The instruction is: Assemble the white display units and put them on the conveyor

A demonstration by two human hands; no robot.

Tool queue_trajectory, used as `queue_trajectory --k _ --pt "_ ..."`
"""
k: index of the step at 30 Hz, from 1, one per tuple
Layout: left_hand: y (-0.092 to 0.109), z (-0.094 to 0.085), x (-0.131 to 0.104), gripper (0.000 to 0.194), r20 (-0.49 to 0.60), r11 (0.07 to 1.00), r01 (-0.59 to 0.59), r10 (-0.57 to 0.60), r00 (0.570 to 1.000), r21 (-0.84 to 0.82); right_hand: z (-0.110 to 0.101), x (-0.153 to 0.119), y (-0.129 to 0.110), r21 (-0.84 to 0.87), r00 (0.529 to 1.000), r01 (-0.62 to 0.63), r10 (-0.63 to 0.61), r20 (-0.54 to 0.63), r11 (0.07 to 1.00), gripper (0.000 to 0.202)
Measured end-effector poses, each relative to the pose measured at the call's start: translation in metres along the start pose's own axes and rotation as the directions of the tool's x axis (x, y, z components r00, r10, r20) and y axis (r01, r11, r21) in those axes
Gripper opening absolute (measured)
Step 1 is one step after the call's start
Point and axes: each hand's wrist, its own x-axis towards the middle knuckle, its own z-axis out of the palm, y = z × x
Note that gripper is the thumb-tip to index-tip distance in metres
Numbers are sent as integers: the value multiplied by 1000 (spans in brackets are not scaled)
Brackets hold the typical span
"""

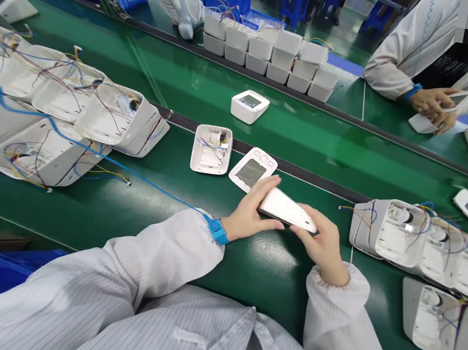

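Observation:
Between my two hands is a white wedge-shaped plastic housing (286, 208), held tilted above the green bench. My left hand (252, 211) grips its left end, thumb below and fingers on top. At its right end, my right hand (318, 235) pinches it between thumb and fingers. Just beyond my left hand lies a white front panel (253, 169) with a grey screen and oval button outlines. Left of that panel, an open white housing (211, 153) shows wires and a small dark part inside. The inner side of the held housing is hidden from me.
Wired open housings crowd the bench at left (112, 117) and right (400, 231). A blue wrist-strap cord (127, 163) crosses the left side. A finished-looking unit (249, 107) sits on the green belt (313, 135). Across it, a co-worker's hands (436, 108) hold a white device; stacked housings (258, 52) stand nearby.

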Motion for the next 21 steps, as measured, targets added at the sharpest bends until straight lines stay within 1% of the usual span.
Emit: queue_trajectory --k 1,2,4,6,9,11,13,15,17,18,19,21 --pt "1 -1 0 84 14 999 -20 19 1000 43 0 0 -2 -16 998 23 -22 53 1000 41" --pt "3 -2 0 77 23 997 -23 22 999 71 2 0 -3 -27 996 39 -37 76 999 40" --pt "6 -3 1 62 13 995 4 -6 1000 96 8 0 -5 -56 997 50 -47 56 997 38" --pt "8 -3 2 55 -7 992 30 -29 1000 124 14 -2 -6 -94 999 37 -36 7 995 35" --pt "9 -1 2 50 -41 986 27 -20 999 166 20 -4 -7 -124 999 6 -11 -37 992 35" --pt "9 -1 2 49 -46 981 20 -12 999 195 20 -3 -7 -126 1000 12 -15 -24 992 35" --pt "8 -4 3 51 -22 975 5 0 1000 222 17 -1 -5 -135 1000 27 -26 13 990 36" --pt "6 -10 7 54 31 968 -38 31 999 246 14 3 -1 -167 999 20 -14 39 986 38" --pt "3 -18 11 56 83 946 -85 62 995 312 9 5 5 -206 998 -58 59 1 977 43" --pt "0 -22 14 57 92 920 -86 55 994 381 7 6 10 -189 990 -137 129 -56 972 46" --pt "-3 -25 16 59 86 880 -64 26 996 470 6 6 15 -137 969 -229 212 -128 964 49" --pt "-9 -29 19 62 63 762 18 -76 995 647 4 7 29 31 895 -374 369 -250 927 54"
